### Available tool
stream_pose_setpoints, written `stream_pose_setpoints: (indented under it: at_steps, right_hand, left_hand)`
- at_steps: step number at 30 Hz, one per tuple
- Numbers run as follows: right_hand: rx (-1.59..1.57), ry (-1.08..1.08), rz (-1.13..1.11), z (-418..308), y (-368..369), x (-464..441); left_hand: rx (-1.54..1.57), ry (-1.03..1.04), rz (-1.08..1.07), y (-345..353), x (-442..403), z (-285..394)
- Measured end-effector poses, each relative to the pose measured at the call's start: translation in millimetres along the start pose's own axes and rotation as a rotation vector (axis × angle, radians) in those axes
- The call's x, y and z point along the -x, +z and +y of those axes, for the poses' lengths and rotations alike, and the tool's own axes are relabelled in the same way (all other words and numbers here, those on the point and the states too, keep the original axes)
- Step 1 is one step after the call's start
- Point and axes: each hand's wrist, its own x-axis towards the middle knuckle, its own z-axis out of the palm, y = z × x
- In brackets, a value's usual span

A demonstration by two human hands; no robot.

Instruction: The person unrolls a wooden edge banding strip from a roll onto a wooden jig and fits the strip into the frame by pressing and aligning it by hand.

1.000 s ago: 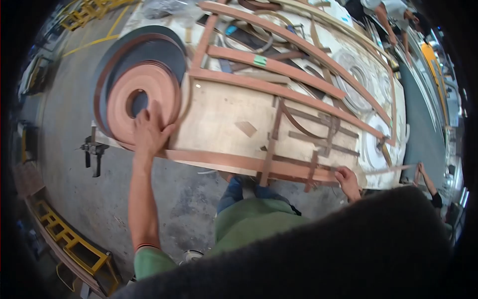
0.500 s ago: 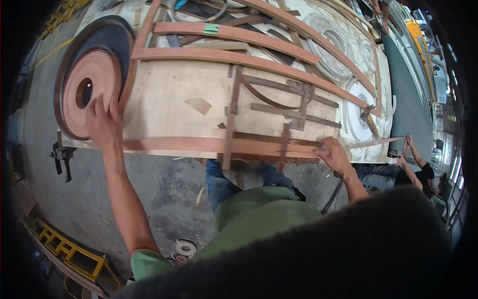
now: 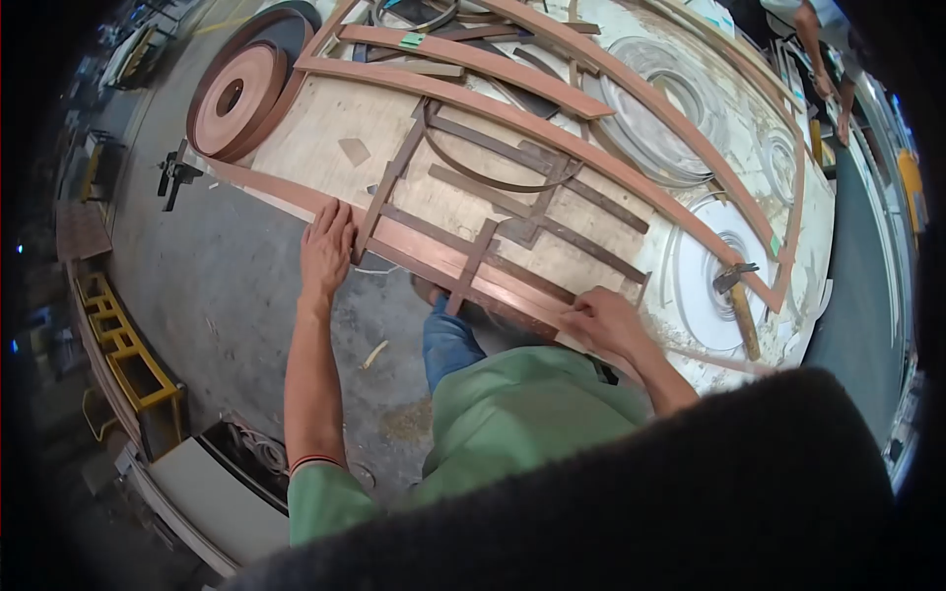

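A reddish-brown wood-look strip [image 3: 266, 181] runs from a large roll [image 3: 212, 116] along the table's front edge, under the cross slats of a dark wooden frame [image 3: 473, 264]. My left hand [image 3: 328, 246] rests on this strip just left of the frame, its fingers stretched out and lying flat. At the frame's right end, my right hand [image 3: 603, 323] has its fingers curled and pinched on the strip. The tips of that hand are partly hidden. Beyond my right hand, a pale stretch of strip continues toward the right.
Long reddish wooden frames [image 3: 512, 103] lie across the table. A hammer [image 3: 741, 310] sits on a white roll [image 3: 702, 266] at right, near clear-wrapped rolls [image 3: 670, 98]. A clamp [image 3: 175, 175] grips the left table edge. Another person's arms [image 3: 823, 69] show at upper right.
My left hand has come from the large roll down to the strip beside the dark frame. My right hand stays at the frame's right end. The view has turned and shifted.
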Motion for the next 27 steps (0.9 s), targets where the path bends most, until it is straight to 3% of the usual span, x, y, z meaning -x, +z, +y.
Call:
stream_pose_setpoints:
  at_steps: [3,6,9,13,19,22,27]
  right_hand:
    - [0.032,-0.008,-0.159,-0.2,-3.3,-5.9]
    - [-0.044,0.015,-0.137,1.6,-2.4,-10.1]
    - [-0.277,0.122,-0.211,10.6,5.1,-20.5]
    - [-0.142,0.097,-0.300,15.6,13.9,-24.2]
    - [-0.228,0.147,-0.303,13.1,18.9,-27.0]
    - [-0.078,0.066,-0.215,-0.7,15.6,-21.7]
    - [-0.082,0.068,-0.226,2.5,15.7,-23.9]
  left_hand:
    - [-0.051,-0.087,-0.062,2.8,-0.4,9.2]
    - [-0.053,-0.129,-0.055,4.5,1.5,11.8]
    - [-0.050,-0.160,-0.031,8.2,-0.5,15.4]
    - [-0.013,-0.197,0.001,15.2,1.6,18.0]
    - [-0.041,-0.216,-0.016,13.2,2.1,17.0]
    - [-0.059,-0.218,-0.029,15.1,1.5,18.3]
    - [-0.005,-0.239,0.060,21.7,4.9,19.6]
